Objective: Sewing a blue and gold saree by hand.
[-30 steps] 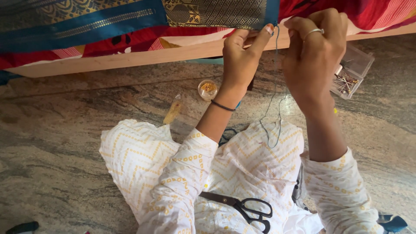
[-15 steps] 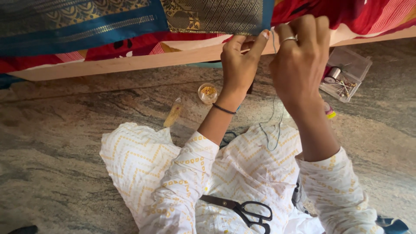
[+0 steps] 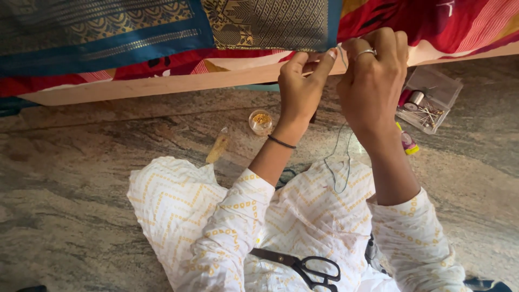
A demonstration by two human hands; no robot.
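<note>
- Our left hand (image 3: 300, 89) pinches the lower edge of the grey-and-gold patterned woven cloth (image 3: 270, 24), thumb and forefinger closed on it where it hangs over the long pale wooden frame bar (image 3: 162, 86).
- Our right hand (image 3: 373, 81), with a silver ring on one finger, is curled shut just beside the left one; a thin grey-green thread (image 3: 339, 157) runs from its fingers down to our lap. We cannot tell whether a needle sits between the fingertips.
- The patterned cloth lies between a blue cloth with gold bands (image 3: 102, 32) towards the frame's left end and a red printed cloth (image 3: 432, 21) towards its right end.
- On the speckled stone floor (image 3: 70, 189), below the bar's middle, stands a small round clear tub of gold beads (image 3: 261, 120), and a small clear packet of gold beads (image 3: 218, 148) lies just left of it.
- A clear plastic box of pins and thread spools (image 3: 430, 100) sits on the floor to the right of our right hand.
- Black-handled scissors (image 3: 305, 266) rest on our white garment with yellow zigzag print (image 3: 303, 216), near the bottom edge of the view.
</note>
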